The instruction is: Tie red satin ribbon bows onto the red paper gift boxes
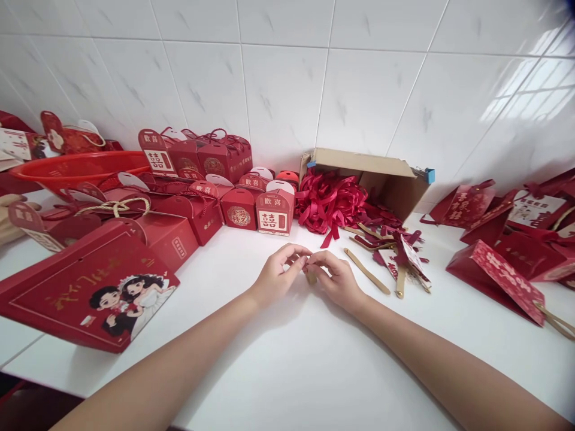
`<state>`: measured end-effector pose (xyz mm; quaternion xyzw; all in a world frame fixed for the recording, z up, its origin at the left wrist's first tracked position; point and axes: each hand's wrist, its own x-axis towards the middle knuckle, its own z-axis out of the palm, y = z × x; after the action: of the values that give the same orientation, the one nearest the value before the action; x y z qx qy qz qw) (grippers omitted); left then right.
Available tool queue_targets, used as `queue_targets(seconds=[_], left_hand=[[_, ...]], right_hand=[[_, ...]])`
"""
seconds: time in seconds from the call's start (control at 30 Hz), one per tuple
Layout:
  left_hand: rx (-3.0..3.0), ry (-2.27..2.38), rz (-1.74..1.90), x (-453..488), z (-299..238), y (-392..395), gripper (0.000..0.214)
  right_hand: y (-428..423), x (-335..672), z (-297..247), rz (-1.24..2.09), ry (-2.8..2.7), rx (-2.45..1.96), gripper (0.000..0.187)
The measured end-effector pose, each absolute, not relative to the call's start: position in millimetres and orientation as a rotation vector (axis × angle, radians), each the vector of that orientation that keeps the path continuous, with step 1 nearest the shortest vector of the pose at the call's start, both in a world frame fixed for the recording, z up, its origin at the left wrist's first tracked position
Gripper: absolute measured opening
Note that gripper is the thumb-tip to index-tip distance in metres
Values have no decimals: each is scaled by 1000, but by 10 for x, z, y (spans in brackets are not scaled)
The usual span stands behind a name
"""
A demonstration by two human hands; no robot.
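My left hand (281, 272) and my right hand (335, 276) meet just above the white table, fingertips pinched together. A short piece of a gold strap (311, 278) shows below the fingers; most of it is hidden by them. It looks like the loose gold strap (367, 271) lying to the right of my right hand. Beyond that lie several more straps and small printed tags (411, 254) in a heap. Behind my hands a pile of red ribbons (330, 200) spills out of a cardboard box (395, 185) tipped on its side.
Red gift boxes (275, 212) with cord handles stand in rows at the left, around a red plastic basin (90, 164). A large red box with a printed couple (94, 287) sits at the front left. More red boxes (496, 281) line the right. A tiled wall (287, 90) closes the back.
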<state>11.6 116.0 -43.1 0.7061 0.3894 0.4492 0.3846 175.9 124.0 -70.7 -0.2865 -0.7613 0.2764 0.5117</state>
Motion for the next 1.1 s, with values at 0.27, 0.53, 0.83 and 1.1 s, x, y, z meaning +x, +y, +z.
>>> queue_targets(seconds=[0.27,0.53,0.83,1.1], left_hand=[[2210,911,987,-59,-415,1267,12],[2236,949,853,-36,-357,1217,10],[2085,953,803,-42,-329,1221,14],[1901,892,890,-28,-269,1204,20]], right_hand=[[1238,1772,-727,629,-1977,-667,11],[1289,1833,-739,286,-2215,-590,19],[1273,1816,-704,-110,-2299,-526,25],[1178,1729,-678,-22,-2021,-661,11]])
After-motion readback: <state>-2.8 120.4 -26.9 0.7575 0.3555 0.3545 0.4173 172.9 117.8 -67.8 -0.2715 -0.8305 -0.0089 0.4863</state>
